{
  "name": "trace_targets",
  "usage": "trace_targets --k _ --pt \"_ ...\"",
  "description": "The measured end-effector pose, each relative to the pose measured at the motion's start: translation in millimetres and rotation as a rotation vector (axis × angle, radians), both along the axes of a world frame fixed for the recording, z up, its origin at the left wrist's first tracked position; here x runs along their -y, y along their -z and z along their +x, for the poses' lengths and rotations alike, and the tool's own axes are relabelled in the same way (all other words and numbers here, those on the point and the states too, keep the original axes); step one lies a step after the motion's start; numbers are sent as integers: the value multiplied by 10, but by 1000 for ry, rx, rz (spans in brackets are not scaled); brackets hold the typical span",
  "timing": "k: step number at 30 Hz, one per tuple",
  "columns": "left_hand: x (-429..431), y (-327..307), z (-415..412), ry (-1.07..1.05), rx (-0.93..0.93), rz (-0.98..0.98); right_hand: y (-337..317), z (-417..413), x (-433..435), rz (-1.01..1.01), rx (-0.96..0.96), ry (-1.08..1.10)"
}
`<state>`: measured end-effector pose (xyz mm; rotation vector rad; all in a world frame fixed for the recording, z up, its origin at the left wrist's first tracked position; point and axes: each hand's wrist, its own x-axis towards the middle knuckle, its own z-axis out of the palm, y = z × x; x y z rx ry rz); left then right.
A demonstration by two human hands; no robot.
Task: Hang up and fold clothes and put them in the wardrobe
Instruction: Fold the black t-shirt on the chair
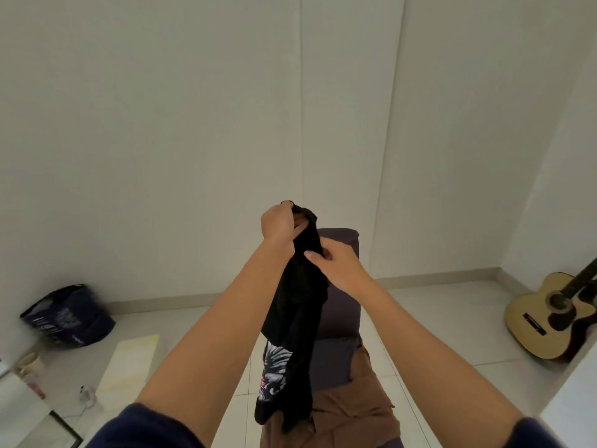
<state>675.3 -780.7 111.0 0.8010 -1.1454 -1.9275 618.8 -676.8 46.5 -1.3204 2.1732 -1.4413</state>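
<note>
Above the bed point(339, 318), left hand point(279, 223) grips the shirt point(300, 302) top; it hangs straight down, right hand point(336, 265) pinching just below.

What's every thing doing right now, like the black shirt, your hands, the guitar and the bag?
black shirt: bunched, hanging in the air, not folded.
left hand: grips the shirt's top.
right hand: holds the shirt lower down.
guitar: propped up, leaning by the wall.
dark bag: standing on the floor by the wall.
brown cloth: lying wrinkled under the shirt.
</note>
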Motion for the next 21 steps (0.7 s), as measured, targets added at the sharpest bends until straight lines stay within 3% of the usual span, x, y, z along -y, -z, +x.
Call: trace_targets --k 4,8,11,13,16,19,21 --pt "114 2 285 -243 204 -386 -206 -27 61 -210 55 250" --pt "61 -29 493 67 -3 -622 -533 -50 110 -346 340 317" --pt "33 24 571 264 34 -826 -733 -28 160 -418 542 328" --pt "70 140 638 416 122 -899 -790 -27 111 -462 650 318" --pt "143 353 746 544 281 -917 -785 -25 -7 -466 666 310" --pt "230 621 800 603 605 -1096 -749 -35 -110 -484 655 314" --pt "321 844 826 528 796 -1122 -697 -41 -163 -419 567 305"
